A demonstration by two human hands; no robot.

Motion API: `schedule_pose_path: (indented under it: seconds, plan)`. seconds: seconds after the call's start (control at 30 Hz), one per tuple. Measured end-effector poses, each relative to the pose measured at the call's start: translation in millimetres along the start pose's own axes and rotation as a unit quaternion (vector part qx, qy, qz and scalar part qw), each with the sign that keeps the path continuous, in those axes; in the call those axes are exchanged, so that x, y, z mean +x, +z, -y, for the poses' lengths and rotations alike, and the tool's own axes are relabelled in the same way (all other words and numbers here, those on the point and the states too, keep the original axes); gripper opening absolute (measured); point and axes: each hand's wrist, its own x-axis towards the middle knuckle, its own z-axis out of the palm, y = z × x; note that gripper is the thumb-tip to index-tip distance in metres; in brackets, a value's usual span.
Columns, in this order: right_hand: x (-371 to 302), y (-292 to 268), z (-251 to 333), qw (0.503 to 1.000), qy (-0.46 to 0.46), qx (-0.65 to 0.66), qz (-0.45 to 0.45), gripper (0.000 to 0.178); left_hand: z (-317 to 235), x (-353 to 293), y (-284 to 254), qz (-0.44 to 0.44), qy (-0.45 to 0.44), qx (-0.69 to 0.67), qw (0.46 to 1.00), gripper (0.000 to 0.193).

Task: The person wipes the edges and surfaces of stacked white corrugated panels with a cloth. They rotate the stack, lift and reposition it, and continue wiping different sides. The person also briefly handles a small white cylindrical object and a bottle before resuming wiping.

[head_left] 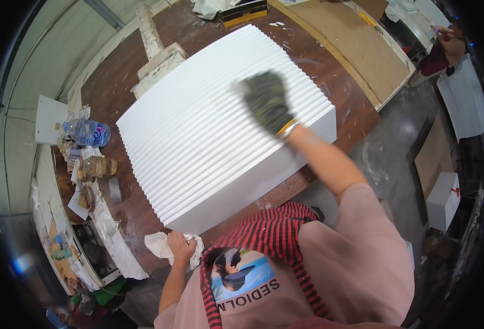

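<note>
A large white box-shaped piece with a ribbed top and a smooth front side lies on a brown table. My right hand, in a dark camouflage-patterned glove with an orange cuff edge, is over the right part of the ribs, seemingly against them. Motion smears its fingers, and a pale blur at their tips does not show whether anything is held. Bare and closed, my left hand grips a crumpled white cloth at the table's near edge, just below the piece's front left corner.
A large clear bottle and a jar of yellowish liquid stand at the left. Behind the piece lies a paint-smeared block. Brown board lies at the far right, and a white box is on the floor. Another person's hand shows top right.
</note>
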Motion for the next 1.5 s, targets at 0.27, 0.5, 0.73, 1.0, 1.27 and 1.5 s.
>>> schedule_pose_path:
  seconds: [0.27, 0.5, 0.73, 1.0, 1.27, 1.5]
  plan:
    - [38.4, -54.0, -112.6, 0.961, 0.268, -0.065, 0.015, 0.039, 16.1, -15.0, 9.9, 0.046, 0.005, 0.022, 0.999, 0.030]
    - [27.3, 19.4, 18.8, 0.997, -0.078, 0.002, 0.018, 0.030, 30.0, -30.5, 23.1, 0.045, 0.017, 0.018, 0.999, 0.031]
    - [79.7, -40.2, -144.1, 0.944, 0.187, -0.257, 0.083, 0.026, 24.6, -28.5, 22.4, 0.014, 0.027, -0.005, 1.000, 0.031]
    - [70.3, -20.9, -67.2, 0.967, -0.008, -0.118, 0.227, 0.028, 9.8, -4.8, 2.4, 0.001, 0.070, 0.009, 0.998, 0.031]
    - [79.6, -24.0, -93.1, 0.984, 0.125, -0.100, 0.077, 0.017, -3.6, 3.0, -4.4, -0.004, 0.053, -0.021, 0.998, 0.034]
    - [38.3, 35.4, 50.1, 0.998, 0.001, 0.002, 0.059, 0.011, -11.0, 12.0, -8.6, -0.005, 0.032, -0.043, 0.999, 0.033]
